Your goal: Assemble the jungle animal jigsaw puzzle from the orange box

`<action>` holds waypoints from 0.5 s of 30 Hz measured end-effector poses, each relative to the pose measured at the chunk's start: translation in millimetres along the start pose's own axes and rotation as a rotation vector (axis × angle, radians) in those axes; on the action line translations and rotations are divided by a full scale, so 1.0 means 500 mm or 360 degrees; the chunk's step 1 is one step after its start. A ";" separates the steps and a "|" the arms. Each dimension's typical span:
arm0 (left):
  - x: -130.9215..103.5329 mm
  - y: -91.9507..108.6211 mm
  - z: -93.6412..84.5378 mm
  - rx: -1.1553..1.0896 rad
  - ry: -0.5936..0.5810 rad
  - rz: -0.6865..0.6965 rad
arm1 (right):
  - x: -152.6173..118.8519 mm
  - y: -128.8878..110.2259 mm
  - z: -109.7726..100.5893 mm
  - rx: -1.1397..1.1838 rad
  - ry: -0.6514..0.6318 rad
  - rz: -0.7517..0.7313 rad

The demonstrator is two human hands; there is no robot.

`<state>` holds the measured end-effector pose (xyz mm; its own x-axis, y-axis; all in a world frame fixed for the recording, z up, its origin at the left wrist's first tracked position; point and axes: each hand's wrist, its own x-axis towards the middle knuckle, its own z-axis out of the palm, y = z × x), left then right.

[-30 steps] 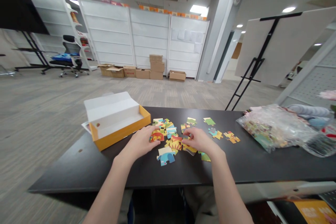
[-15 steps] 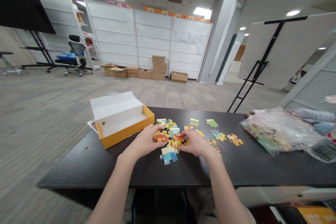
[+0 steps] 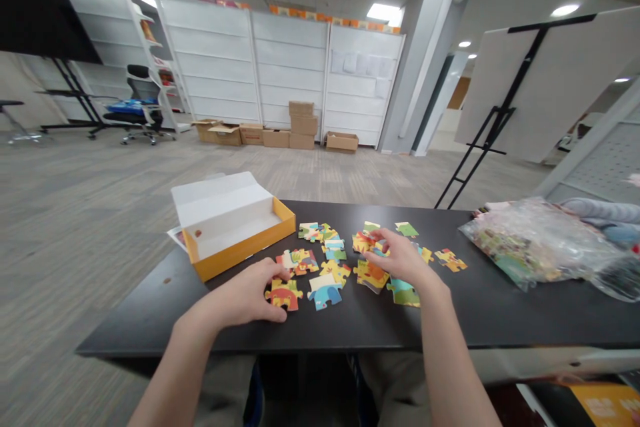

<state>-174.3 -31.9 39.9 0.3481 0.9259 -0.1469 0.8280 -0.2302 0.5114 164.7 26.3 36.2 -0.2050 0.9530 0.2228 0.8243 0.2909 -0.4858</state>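
Note:
Loose jigsaw puzzle pieces lie on the black table in front of me. At the left of the spread, my left hand [image 3: 253, 290] rests low, thumb and fingers apart around the left edge of a red and yellow puzzle piece [image 3: 286, 296]. My right hand [image 3: 403, 259] hovers over the right-hand pieces, its thumb and fingers parted above a red and yellow piece [image 3: 363, 241]. Below those fingertips is an orange puzzle piece [image 3: 371, 275]. A blue elephant piece [image 3: 325, 292] lies between the hands, nearest me. Beneath my right wrist, a green piece [image 3: 404, 292] is partly covered.
An open yellow box [image 3: 245, 247] with a white lid stands at the table's left. Clear plastic bags [image 3: 545, 240] with colourful contents lie on the right. More pieces sit toward the back, including a green one [image 3: 406, 229]. Beyond are cardboard boxes [image 3: 303, 125] and an easel [image 3: 493, 133].
My hands have moved apart from the middle cluster, the left one leftward and nearer me, the right one rightward. The clustered pieces are now spread out, with the red piece shifted left.

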 end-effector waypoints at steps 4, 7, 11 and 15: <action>0.005 -0.003 0.006 -0.0010 0.0020 0.0019 | 0.005 -0.035 0.030 0.0015 -0.0061 -0.0162; 0.021 -0.012 0.006 -0.0008 0.0185 0.0084 | 0.009 -0.080 0.067 0.0018 -0.0134 -0.0363; 0.060 -0.019 0.009 0.0074 0.0659 0.0001 | 0.009 -0.148 0.110 0.0093 -0.0238 -0.0589; 0.097 0.001 0.020 0.0015 0.0999 -0.0002 | 0.007 -0.205 0.142 0.0080 -0.0412 -0.0735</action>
<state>-152.9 9.8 24.7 0.0251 0.9250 0.3791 0.8331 -0.2289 0.5035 42.1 5.6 26.7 -0.6693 0.7125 0.2104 0.5925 0.6828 -0.4275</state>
